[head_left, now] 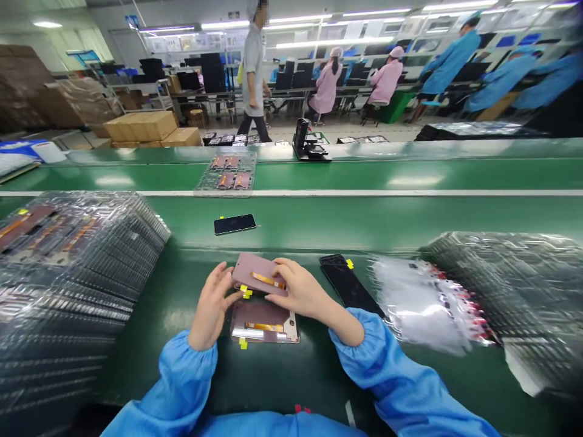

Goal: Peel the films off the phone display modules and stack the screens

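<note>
On a green, flat worktop [310,224] are supported stacked clear plastic trays [130,249], a mauve rectangular panel [262,311], two black oblong panels [350,285] and transparent plastic bags [421,303].

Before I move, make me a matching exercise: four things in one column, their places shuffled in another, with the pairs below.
Things:
1. Upper display panel
2. Pale-rimmed phone
3. Clear plastic sleeves
4. Black stand

Places:
A. Just left of the right-hand stack of clear trays
B. Beyond the white strip
C. In the grip of the right hand
D. Flat on the green surface, on the near side of the strip

Pairs: 1-C, 2-D, 3-A, 4-B
</note>
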A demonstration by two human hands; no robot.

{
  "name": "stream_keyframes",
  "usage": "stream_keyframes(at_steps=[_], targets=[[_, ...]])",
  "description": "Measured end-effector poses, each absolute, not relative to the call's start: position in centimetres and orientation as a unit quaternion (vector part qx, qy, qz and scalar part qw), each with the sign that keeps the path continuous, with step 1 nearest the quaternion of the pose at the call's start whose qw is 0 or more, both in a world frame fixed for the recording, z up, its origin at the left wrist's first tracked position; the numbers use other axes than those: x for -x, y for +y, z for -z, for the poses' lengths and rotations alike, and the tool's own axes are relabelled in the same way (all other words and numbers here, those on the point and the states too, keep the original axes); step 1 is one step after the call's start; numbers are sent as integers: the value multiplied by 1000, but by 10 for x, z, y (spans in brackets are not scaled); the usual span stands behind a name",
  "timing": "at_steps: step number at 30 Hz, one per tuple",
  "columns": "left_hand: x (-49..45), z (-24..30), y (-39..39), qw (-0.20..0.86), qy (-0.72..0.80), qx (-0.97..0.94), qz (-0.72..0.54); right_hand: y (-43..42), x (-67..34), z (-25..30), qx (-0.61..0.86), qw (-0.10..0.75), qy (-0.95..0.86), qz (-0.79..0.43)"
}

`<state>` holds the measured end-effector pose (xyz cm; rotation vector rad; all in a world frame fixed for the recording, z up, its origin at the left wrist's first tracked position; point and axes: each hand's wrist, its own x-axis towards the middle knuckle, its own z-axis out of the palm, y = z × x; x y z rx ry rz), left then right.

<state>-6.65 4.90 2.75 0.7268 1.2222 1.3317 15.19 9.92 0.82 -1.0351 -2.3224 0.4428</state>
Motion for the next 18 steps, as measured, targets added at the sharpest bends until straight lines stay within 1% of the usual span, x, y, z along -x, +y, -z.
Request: stream_keyframes(at_steps=[3, 10, 18], targets=[[92, -11, 47, 478, 587, -322, -569, 114, -154, 11, 379, 258, -874, -162], [111, 17, 38, 406, 642, -409, -505, 122, -153, 41, 369, 211, -893, -150], [108, 26, 44, 340, 660, -537, -400, 122, -155, 46, 388, 179, -895, -128]])
